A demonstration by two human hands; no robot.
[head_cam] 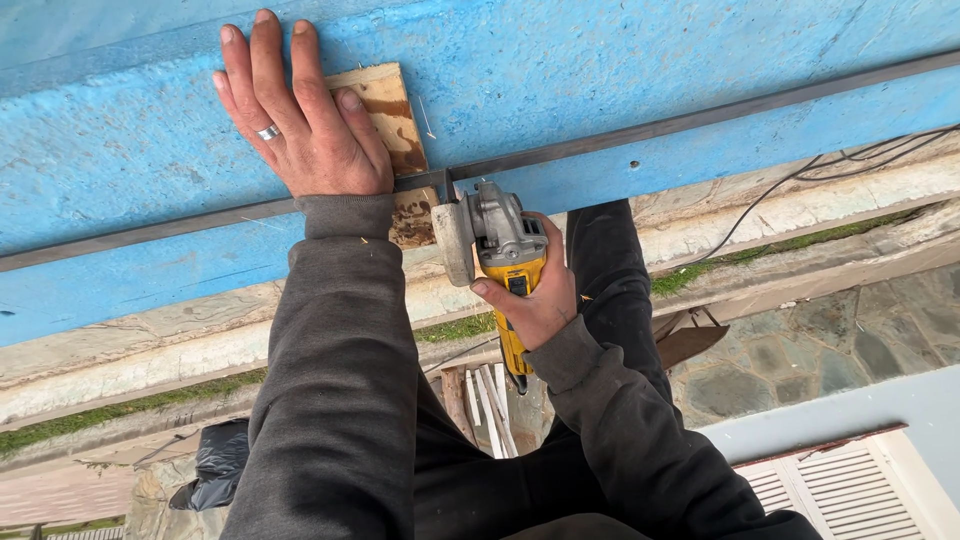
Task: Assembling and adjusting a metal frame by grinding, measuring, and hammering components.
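Note:
My left hand (300, 115), with a ring on one finger, lies flat and spread on a small plywood piece (385, 110) and a long dark metal bar (640, 130). The bar runs across a worn blue painted surface (620, 60). My right hand (530, 295) grips a yellow and grey angle grinder (505, 265). Its disc (455, 240) stands on edge against the bar, just right of my left wrist, where the bar crosses the plywood. Both arms wear dark grey sleeves.
Below the blue surface lies a pale stone kerb (800, 205) with a strip of grass and black cables (850, 160). Stone paving (800, 350), white slats (490, 400), a black bag (220, 460) and a white louvred shutter (840, 485) lie on the ground.

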